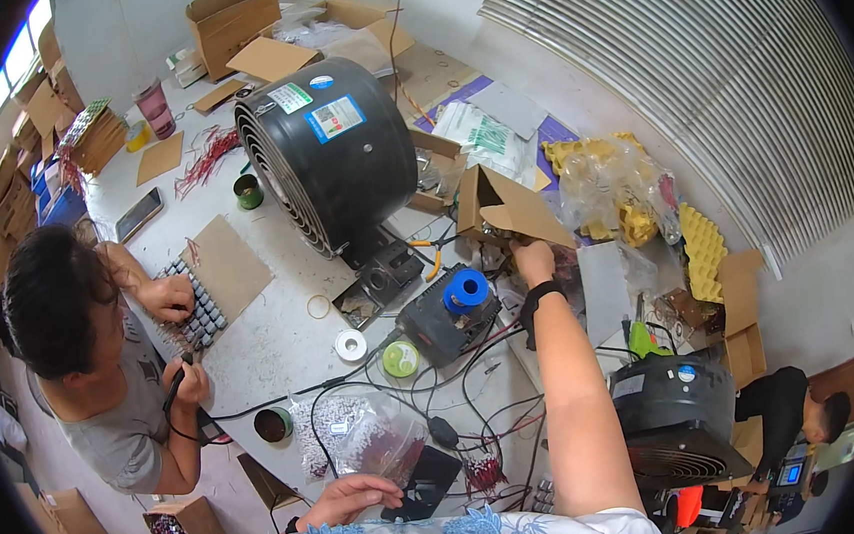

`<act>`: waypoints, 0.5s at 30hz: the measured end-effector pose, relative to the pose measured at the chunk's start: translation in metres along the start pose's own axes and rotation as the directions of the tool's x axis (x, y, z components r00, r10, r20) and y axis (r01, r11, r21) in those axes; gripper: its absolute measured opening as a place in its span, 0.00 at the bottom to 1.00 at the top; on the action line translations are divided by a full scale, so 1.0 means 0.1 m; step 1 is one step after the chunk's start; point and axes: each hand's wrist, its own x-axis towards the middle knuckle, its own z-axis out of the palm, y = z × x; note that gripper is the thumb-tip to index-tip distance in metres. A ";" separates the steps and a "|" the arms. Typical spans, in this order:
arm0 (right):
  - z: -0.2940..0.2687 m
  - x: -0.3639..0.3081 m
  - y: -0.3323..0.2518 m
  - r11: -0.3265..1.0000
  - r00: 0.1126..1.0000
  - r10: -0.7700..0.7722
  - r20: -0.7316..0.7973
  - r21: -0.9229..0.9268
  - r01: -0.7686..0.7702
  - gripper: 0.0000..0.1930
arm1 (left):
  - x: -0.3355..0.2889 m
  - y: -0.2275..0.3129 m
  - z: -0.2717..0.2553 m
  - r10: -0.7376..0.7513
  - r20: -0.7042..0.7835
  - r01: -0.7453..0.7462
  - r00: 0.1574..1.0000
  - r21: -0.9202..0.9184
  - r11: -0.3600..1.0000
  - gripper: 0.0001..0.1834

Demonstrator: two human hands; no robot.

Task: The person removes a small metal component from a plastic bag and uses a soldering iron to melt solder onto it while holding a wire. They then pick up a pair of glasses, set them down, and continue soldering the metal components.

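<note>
Right hand (534, 262) at the near edge of the open cardboard box (528, 209) on the counter (263, 350); fingertips hidden, grip cannot be told. Left hand (350, 499), fingers loosely together, near the clear bag (386, 441).

matt cardboard box (526, 206), glossy plastic bag (387, 439)
</note>
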 end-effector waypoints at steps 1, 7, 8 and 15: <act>-0.02 0.09 0.07 0.997 0.994 0.044 0.102 -0.072 -0.037 0.25 | 0.02 0.02 0.02 -0.051 0.021 0.050 0.998 0.041 0.998 0.13; -0.15 -0.04 -0.09 0.968 0.993 0.107 0.045 -0.233 -0.093 0.32 | 0.08 -0.02 -0.04 -0.015 0.088 0.011 0.996 0.051 0.999 0.13; -0.17 -0.03 -0.06 0.958 0.994 0.090 0.064 -0.278 -0.069 0.31 | 0.09 -0.02 -0.05 -0.008 0.102 0.003 0.995 0.050 0.999 0.13; -0.46 -0.14 -0.08 0.978 0.984 0.172 0.051 -0.132 -0.164 0.26 | 0.05 -0.05 -0.06 0.040 0.108 -0.044 0.993 0.035 0.998 0.12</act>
